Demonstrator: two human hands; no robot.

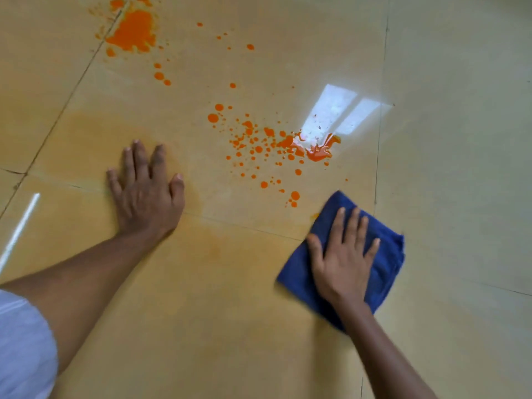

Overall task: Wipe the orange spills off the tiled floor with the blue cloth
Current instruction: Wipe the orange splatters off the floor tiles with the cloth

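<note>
Floor (230, 326): glossy beige tiles with thin dark grout lines; a pale orange film tints the tiles around and below the left hand.
Cloth (385, 263): blue, folded into a rough pad, lying flat on the floor at lower right; its far corner points toward the nearest orange drops and its near edge is blurred.
Right hand (344, 260): palm down on top of the cloth, fingers straight and spread, pressing it to the floor; no finger curls round the fabric.
Left hand (146, 194): flat on the bare floor at centre left, fingers straight and slightly spread, holding nothing; well apart from the cloth.
Near spill (316, 152): a wet orange puddle beside a bright window reflection, with many small drops scattered to its left and toward the cloth; the closest drops lie just beyond the cloth's far corner, not touching it.
Smear (314, 216): a small orange mark at the cloth's left edge, partly hidden by the fabric.
Far spill (134, 31): a larger orange patch at upper left, lying next to a grout line, with loose drops trailing down and right of it.
Reflection (338, 113): two bright white panes of light on the tile, touching the far edge of the near spill.
Sleeve (23, 347): pale fabric at the lower left corner, above the left forearm.
</note>
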